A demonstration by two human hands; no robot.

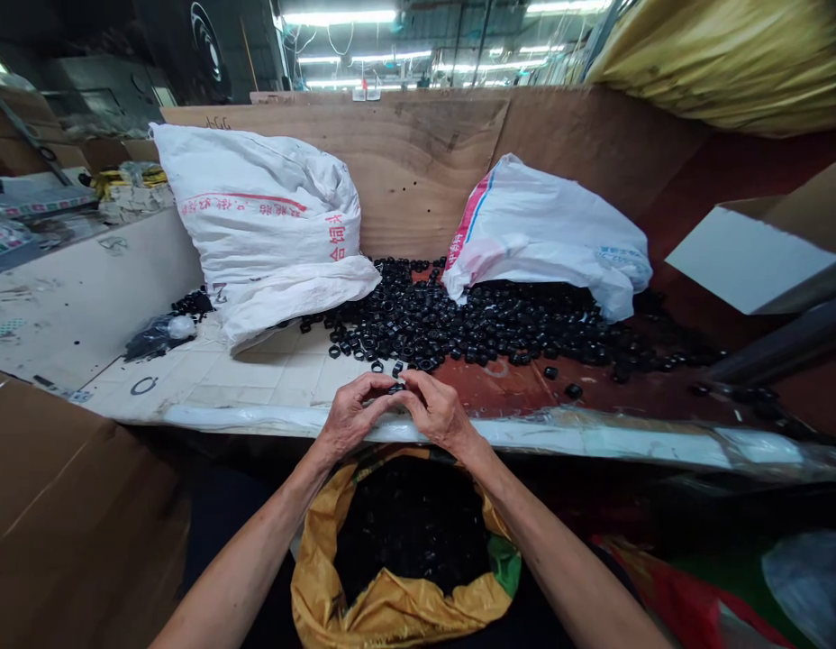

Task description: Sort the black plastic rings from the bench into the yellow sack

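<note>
My left hand (pixel 353 410) and my right hand (pixel 437 410) meet over the front edge of the workbench. Between their fingertips is a small black ring-shaped part (pixel 396 388), pinched from both sides and partly covered by the fingers. Just beyond my fingers, a pile of similar black rings (pixel 418 315) spreads over the bench, with a few loose ones nearest me. Below my wrists stands an open yellow sack (pixel 323 577), its rim rolled down, with many dark small pieces inside.
Two white woven sacks, one at left (pixel 269 225) and one at right (pixel 553 221), lie on the bench against a wooden back board (pixel 418 171). A white-sided cardboard box (pixel 749 257) is at right. A black plastic bag (pixel 151 335) lies at left. White wrap covers the bench edge (pixel 256 417).
</note>
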